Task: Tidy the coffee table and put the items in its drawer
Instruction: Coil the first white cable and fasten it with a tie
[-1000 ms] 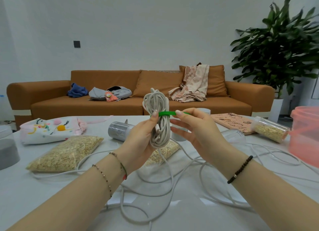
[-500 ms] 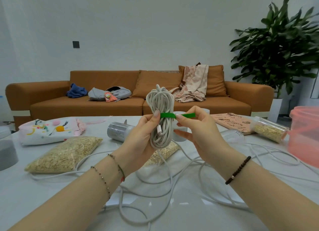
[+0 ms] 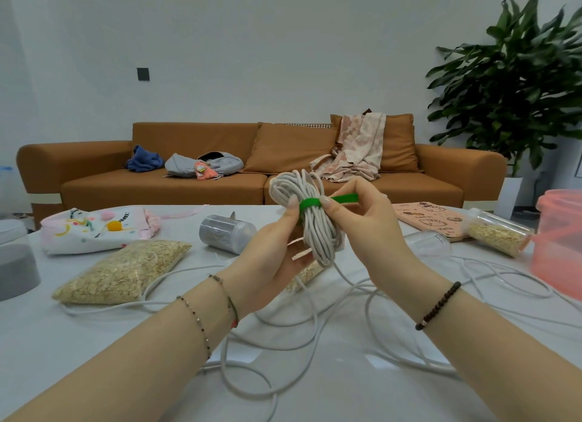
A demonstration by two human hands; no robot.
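Item: coiled bundle of grey-white cable, held in the air above the white glossy table.
- Long axis near upright; top loops lean left, bottom loops point down.
- Green fabric strap wraps its upper part, tail pointing right.
- Left hand: grip clasps the bundle, thumb on the strap.
- Right hand: grip pinches the strap tail.
- Below the bundle: loose cable loops.
- Left of the bundle: clear bag of oats.
- Far right of the bundle: pink plastic tub.

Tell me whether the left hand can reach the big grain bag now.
Not at once, probably: the left hand grips the coiled cable whose green strap the right hand pinches. The grain bag lies uncovered beside that forearm, nothing between.
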